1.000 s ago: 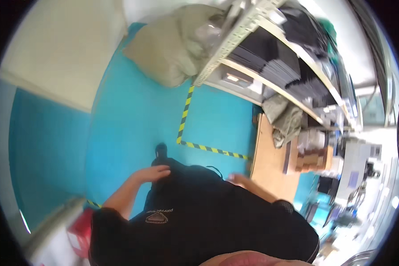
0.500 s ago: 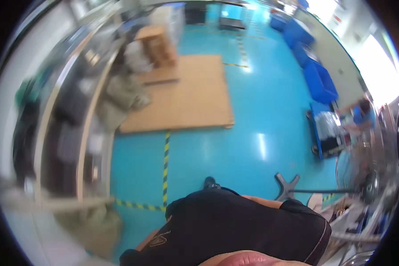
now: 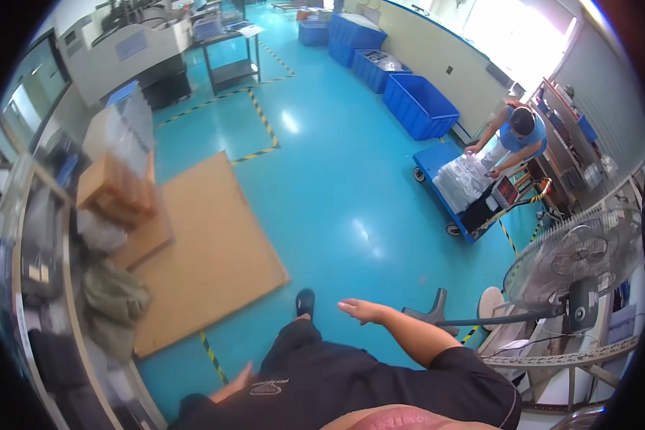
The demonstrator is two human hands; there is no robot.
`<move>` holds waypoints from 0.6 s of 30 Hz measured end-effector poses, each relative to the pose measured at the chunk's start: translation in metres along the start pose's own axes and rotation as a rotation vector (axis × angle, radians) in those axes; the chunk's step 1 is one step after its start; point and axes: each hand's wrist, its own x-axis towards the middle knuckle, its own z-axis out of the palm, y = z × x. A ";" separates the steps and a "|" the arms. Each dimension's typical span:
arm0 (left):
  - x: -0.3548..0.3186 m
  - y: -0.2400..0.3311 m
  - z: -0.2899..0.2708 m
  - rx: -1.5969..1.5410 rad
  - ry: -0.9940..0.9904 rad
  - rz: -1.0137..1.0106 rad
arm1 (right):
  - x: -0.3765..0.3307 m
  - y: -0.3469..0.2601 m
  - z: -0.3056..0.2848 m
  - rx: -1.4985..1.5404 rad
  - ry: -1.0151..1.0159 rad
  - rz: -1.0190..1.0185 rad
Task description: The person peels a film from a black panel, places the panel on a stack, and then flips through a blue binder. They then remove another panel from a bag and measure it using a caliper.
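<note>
The right hand [image 3: 358, 310] hangs flat and empty, fingers stretched out and held together, palm down, over the teal floor [image 3: 337, 186]. The left hand [image 3: 238, 378] shows only as a few loosely spread fingers beside the person's black clothing, holding nothing; whether it touches the cloth cannot be told.

Just beyond the right hand, a black shoe [image 3: 305, 302] stands on the floor. To the right of the shoe lies the grey star-shaped foot of a standing fan [image 3: 577, 269], whose round wire cage tilts further right. To the left of the shoe spreads a large brown cardboard sheet [image 3: 208, 251], with a strip of yellow-and-black tape [image 3: 213, 357] running along the floor at its near corner. Beyond the sheet, further left, cardboard boxes [image 3: 115, 183] are stacked beside grey shelving.

Well away from the shoe, toward the upper right, another person in a blue top [image 3: 516, 136] bends over a blue cart [image 3: 466, 190] loaded with clear-wrapped packs. Blue bins [image 3: 419, 106] line the wall behind.
</note>
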 end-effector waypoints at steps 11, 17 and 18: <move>0.137 0.421 0.149 0.422 -0.176 0.118 | 0.013 0.084 -0.144 0.765 0.038 0.306; 0.230 0.588 0.234 0.437 -0.129 0.079 | 0.084 -0.008 -0.329 1.219 -0.254 0.043; 0.240 0.608 0.240 0.423 -0.112 0.067 | 0.092 -0.031 -0.361 1.253 -0.290 0.004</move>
